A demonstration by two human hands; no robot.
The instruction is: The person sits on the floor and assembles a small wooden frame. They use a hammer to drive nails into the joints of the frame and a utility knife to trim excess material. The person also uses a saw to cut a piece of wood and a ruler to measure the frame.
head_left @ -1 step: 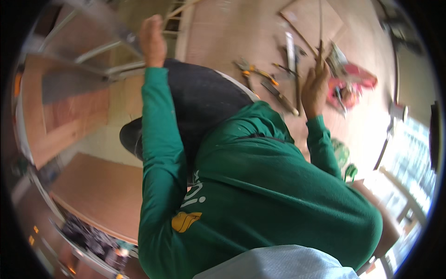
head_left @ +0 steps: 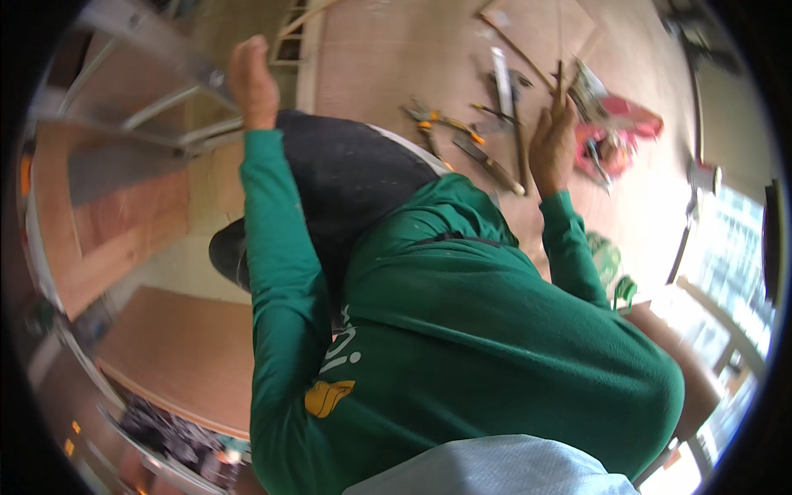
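My left hand [head_left: 254, 82] is raised beside the metal ladder, fingers stretched up and close together, with nothing visible in it. Over the tool-strewn wooden floor [head_left: 371, 62], my right hand [head_left: 553, 147] has its fingers extended and thumb apart. A thin dark rod [head_left: 560, 78] lines up with its fingertips; whether they touch is unclear. Left of that hand lie a hammer [head_left: 519, 124], pliers with yellow-and-black handles [head_left: 426, 124] and a wooden-handled blade [head_left: 493, 167]. A pale flat strip [head_left: 500, 73] rests by the hammer head. Just right of the hand sits a red plastic bag [head_left: 631, 115].
At the upper left stands the metal ladder [head_left: 177, 54]. Wooden panels [head_left: 177, 342] lie lower left. A square board [head_left: 540, 29] rests on the floor at the far side. A greenish clear bottle [head_left: 605, 257] stands by my right forearm.
My view has shifted slightly, so the floor items sit a little further left and up. My left hand has moved slightly left and down; both hands keep much the same pose.
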